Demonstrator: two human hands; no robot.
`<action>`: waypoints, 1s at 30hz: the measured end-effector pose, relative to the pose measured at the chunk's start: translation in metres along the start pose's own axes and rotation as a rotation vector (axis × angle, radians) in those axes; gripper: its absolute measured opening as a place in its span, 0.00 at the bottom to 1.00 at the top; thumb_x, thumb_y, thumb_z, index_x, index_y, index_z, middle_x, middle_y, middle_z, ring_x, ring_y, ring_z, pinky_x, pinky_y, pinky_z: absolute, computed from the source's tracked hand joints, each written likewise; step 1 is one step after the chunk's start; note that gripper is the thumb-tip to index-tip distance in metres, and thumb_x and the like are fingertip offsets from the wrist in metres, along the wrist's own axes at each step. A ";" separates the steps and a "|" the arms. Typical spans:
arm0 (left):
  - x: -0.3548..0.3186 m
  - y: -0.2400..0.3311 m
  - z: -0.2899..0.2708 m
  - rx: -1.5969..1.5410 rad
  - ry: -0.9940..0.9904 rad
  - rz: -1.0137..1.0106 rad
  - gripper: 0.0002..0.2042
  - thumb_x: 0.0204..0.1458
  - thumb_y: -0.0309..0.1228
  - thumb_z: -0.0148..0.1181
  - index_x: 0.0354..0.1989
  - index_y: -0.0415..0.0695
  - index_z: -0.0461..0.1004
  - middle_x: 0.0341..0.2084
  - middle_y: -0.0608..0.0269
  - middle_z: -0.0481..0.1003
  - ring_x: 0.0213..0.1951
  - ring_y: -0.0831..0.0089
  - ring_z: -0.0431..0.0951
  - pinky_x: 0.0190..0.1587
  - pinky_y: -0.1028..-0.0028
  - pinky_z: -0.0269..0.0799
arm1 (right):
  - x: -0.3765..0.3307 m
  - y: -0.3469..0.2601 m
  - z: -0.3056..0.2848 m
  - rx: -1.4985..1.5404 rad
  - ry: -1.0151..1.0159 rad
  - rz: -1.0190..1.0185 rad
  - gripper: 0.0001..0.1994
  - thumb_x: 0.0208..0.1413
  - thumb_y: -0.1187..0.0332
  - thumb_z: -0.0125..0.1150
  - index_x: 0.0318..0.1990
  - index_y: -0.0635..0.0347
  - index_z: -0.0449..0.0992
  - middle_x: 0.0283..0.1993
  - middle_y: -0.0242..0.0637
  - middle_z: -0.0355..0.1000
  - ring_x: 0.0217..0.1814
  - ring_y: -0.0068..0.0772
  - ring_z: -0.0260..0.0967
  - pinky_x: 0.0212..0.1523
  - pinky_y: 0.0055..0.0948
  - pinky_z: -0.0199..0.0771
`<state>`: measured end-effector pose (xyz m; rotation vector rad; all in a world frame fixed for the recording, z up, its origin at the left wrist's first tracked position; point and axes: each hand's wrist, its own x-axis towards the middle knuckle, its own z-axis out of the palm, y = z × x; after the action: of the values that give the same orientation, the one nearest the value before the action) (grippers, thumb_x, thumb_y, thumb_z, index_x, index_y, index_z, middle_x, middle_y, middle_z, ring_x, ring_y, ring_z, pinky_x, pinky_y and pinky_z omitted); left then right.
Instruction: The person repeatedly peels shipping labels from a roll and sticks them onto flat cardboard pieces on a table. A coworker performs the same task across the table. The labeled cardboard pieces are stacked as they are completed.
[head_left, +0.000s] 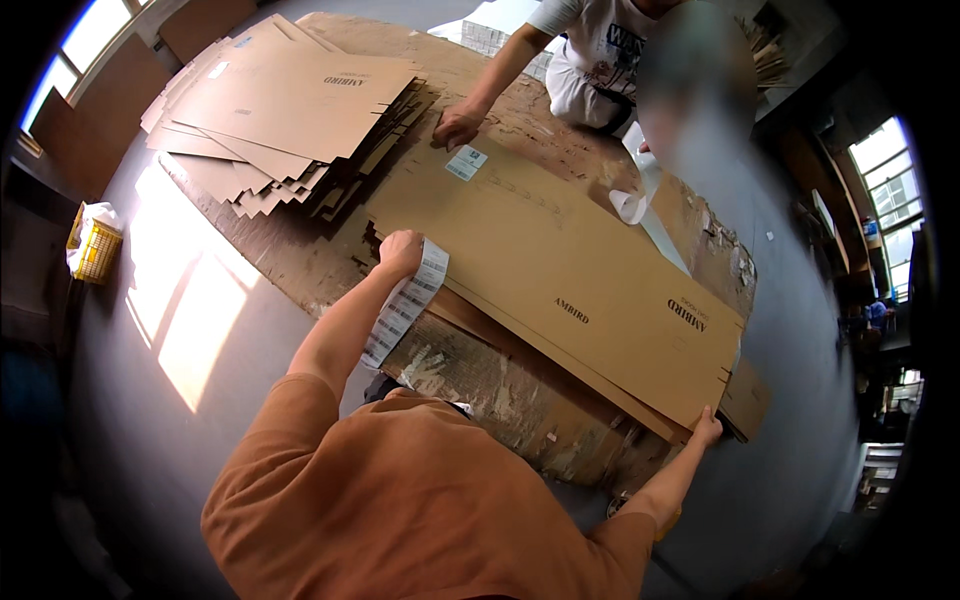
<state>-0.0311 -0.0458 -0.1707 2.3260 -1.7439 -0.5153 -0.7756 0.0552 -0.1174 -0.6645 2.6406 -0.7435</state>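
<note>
The flat cardboard box (560, 270) is pinched at both ends by the left hand (400, 252), a label strip (405, 305) tucked under it, and the right hand (706, 428); it looks light, stiff, bendy between them.

The person wears a loose rust-orange short-sleeved shirt (420, 500), both forearms bare below the sleeves.

A: What's on the far side of the worktable (300, 270)?

B: Stack of flat cardboard blanks (285, 110), fanned out, edges notched. Next to it a co-worker in a white printed t-shirt (600, 45), one hand (457, 125) pressed down by a small white label (466, 162).

A: And at the right edge?

B: Roll of white backing paper (632, 205), tail trailing off along the top. Yellow basket (95, 250) w/ white stuff in it on the floor at left, prob. rags or paper, too small to tell.
</note>
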 end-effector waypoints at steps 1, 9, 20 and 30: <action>-0.002 -0.003 0.003 -0.112 0.013 0.011 0.09 0.48 0.30 0.52 0.32 0.42 0.77 0.31 0.47 0.77 0.37 0.52 0.77 0.37 0.59 0.72 | 0.008 0.004 -0.009 0.179 -0.059 0.003 0.26 0.57 0.51 0.56 0.52 0.65 0.70 0.56 0.46 0.67 0.53 0.45 0.67 0.51 0.45 0.69; -0.078 0.010 -0.011 -1.484 -0.539 -0.342 0.12 0.60 0.37 0.53 0.42 0.42 0.74 0.30 0.67 0.76 0.28 0.81 0.75 0.28 0.76 0.72 | -0.028 -0.020 -0.103 0.460 -0.106 -0.212 0.10 0.61 0.61 0.53 0.40 0.59 0.72 0.30 0.28 0.71 0.26 0.20 0.66 0.22 0.21 0.62; -0.069 0.040 -0.095 -1.026 -0.246 0.013 0.17 0.58 0.38 0.52 0.35 0.33 0.76 0.22 0.59 0.76 0.26 0.78 0.72 0.29 0.72 0.69 | -0.102 0.094 -0.131 0.390 -0.237 0.029 0.14 0.53 0.56 0.60 0.43 0.52 0.73 0.27 0.31 0.62 0.22 0.28 0.58 0.16 0.27 0.55; -0.049 -0.099 -0.295 -1.532 0.413 0.173 0.10 0.58 0.30 0.52 0.43 0.38 0.75 0.31 0.64 0.77 0.31 0.79 0.76 0.36 0.79 0.73 | -0.251 -0.059 0.082 0.914 -1.036 -0.044 0.18 0.57 0.66 0.57 0.54 0.61 0.66 0.54 0.35 0.68 0.53 0.33 0.65 0.43 0.32 0.69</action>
<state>0.1577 0.0136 0.0744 1.0345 -0.7371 -0.8221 -0.5102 0.1057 -0.1085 -0.5785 1.1814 -1.0922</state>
